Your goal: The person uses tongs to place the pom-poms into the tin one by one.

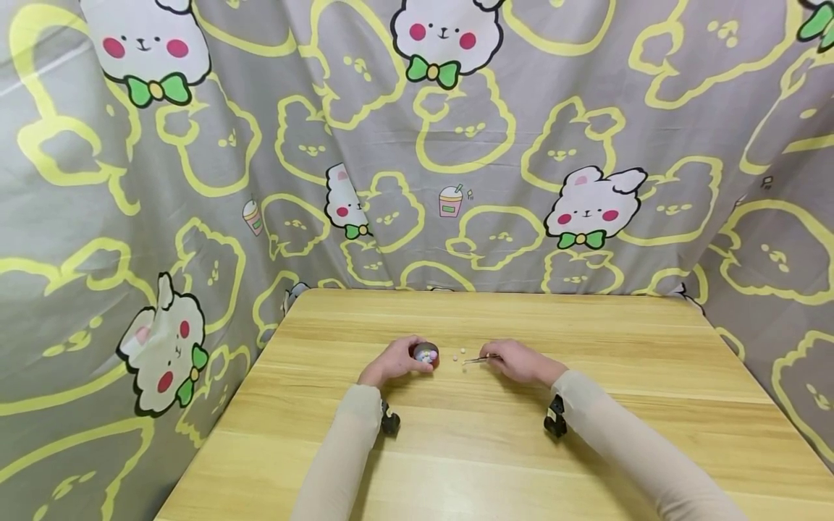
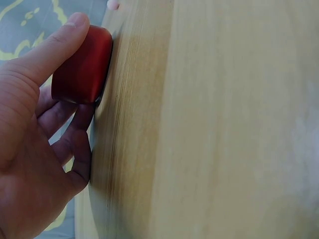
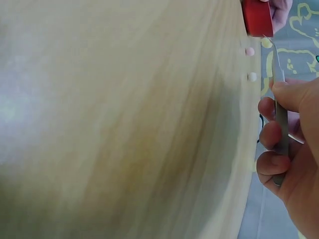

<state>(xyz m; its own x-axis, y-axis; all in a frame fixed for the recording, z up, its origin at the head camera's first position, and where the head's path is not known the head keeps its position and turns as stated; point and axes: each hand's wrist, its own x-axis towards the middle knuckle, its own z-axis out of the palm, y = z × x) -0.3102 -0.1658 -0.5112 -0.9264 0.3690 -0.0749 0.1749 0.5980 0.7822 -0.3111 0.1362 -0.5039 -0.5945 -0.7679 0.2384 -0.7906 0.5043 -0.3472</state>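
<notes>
Right hand (image 1: 517,362): fingers clamped on metal tweezers (image 3: 281,119), long axis sideways, tips pointing left toward an upright red container (image 2: 87,67) clasped in the left hand's (image 1: 397,359) fingers.

Beads (image 1: 455,358), apparently, on the table (image 1: 456,449) between container (image 2: 84,64) and tweezers (image 3: 281,119).

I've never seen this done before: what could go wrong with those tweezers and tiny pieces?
The small pale pieces lie loose on the table, so a nudge could scatter them. The tweezers in the right hand have slim tips, so a piece might slip. If the left hand tips the red container, the coloured bits inside may spill.
</notes>
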